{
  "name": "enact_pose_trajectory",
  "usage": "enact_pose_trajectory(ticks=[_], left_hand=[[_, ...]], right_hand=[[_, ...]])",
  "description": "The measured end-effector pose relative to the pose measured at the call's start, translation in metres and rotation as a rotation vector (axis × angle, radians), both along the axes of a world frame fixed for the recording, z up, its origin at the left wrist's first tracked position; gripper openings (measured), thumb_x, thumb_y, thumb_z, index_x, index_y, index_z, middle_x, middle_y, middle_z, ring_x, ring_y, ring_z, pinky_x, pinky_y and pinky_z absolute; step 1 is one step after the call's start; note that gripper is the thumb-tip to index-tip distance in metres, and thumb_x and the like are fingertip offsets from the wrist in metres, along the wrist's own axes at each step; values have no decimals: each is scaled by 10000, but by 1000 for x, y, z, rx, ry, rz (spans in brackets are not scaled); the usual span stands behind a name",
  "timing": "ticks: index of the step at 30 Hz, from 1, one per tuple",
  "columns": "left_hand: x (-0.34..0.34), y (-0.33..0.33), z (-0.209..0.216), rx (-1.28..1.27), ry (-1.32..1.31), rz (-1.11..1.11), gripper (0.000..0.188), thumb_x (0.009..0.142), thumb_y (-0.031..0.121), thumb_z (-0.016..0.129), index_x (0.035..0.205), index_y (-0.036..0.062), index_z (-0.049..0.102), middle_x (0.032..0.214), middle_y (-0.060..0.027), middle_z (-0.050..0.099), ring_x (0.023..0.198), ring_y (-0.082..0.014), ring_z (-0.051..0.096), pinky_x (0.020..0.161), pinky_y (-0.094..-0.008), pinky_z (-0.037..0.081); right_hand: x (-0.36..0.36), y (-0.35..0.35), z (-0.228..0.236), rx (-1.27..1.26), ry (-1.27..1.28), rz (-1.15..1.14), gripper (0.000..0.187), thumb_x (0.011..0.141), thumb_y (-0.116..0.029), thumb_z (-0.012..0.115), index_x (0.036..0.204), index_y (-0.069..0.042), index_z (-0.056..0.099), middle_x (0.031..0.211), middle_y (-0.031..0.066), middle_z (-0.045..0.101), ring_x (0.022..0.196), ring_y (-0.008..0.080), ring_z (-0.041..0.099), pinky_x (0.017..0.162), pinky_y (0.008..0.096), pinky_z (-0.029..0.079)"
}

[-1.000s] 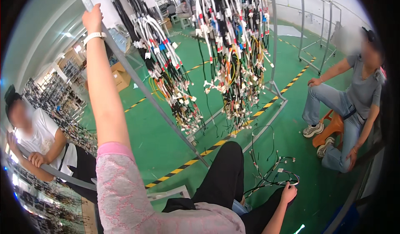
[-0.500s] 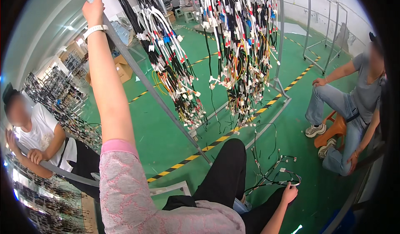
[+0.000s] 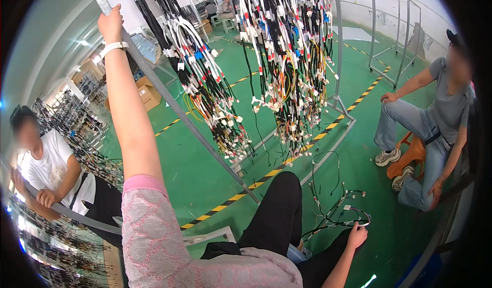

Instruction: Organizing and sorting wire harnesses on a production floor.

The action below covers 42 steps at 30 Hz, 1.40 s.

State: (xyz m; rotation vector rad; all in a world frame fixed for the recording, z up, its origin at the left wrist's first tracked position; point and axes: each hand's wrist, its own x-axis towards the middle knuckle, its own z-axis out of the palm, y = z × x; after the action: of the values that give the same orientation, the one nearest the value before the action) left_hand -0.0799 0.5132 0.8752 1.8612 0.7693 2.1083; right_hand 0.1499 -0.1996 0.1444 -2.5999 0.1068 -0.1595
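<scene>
My left hand [image 3: 110,24] is raised at the upper left, its fingers wrapped round a grey metal post [image 3: 169,101] of a rack. Low on the right, over my thigh, my right hand [image 3: 357,235] is closed on a wiring harness [image 3: 335,215]. Its black cables and small white connectors loop out beyond the fingers. Thick bundles of wiring harnesses [image 3: 287,57] hang inside the rack ahead, with black, white and coloured wires and many connectors at their lower ends. Another hanging bundle [image 3: 197,72] is nearer the post.
A person in grey [image 3: 446,103] sits on an orange stool [image 3: 410,157] at right. At left, a person in white [image 3: 54,160] leans on a metal bar [image 3: 84,217]. Yellow-black tape [image 3: 266,176] crosses the green floor. A cardboard box [image 3: 148,93] and an empty frame [image 3: 400,36] stand farther back.
The view has shifted slightly, so the rack and hanging bundles appear a little lower and farther left. Both my hands keep their holds.
</scene>
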Motion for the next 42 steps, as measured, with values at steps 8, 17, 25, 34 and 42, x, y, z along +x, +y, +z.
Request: enact_pose_trajectory(ticks=[8,17,25,34,42], left_hand=[[2,-4,0,-8,2,18,354,752,249,711,870,-64,595,696,-104,619,580,-176,598,573,-309,492],[0,7,1,14,10,-43,382,748,258,722,870,-78,587,713,-110,623,585,-167,593,563,-292,493],[1,10,0,35,-10,-68,391,741,253,733,865,-89,591,720,-113,626,598,-161,591,569,-280,487],[-3,20,2,19,-6,-99,382,742,264,739,843,-78,604,722,-94,628,606,-142,586,583,-267,485],[-7,23,5,17,-6,-81,386,737,276,746,832,-72,610,737,-98,631,632,-142,593,608,-268,485]], right_hand=[[1,1,-1,-3,-2,1,359,841,-328,624,765,22,647,815,169,635,853,347,569,799,454,434],[0,-1,-2,-34,-5,10,365,842,-334,621,767,22,648,815,164,638,845,348,570,797,455,436],[2,2,-1,-58,-71,26,361,827,-324,634,790,35,661,765,199,637,758,381,598,721,479,460],[0,4,-1,-70,-41,1,367,822,-327,639,744,31,645,774,187,627,790,369,587,743,467,455],[2,2,-6,-58,-28,15,365,831,-343,629,758,14,648,807,182,626,811,365,582,763,461,451]])
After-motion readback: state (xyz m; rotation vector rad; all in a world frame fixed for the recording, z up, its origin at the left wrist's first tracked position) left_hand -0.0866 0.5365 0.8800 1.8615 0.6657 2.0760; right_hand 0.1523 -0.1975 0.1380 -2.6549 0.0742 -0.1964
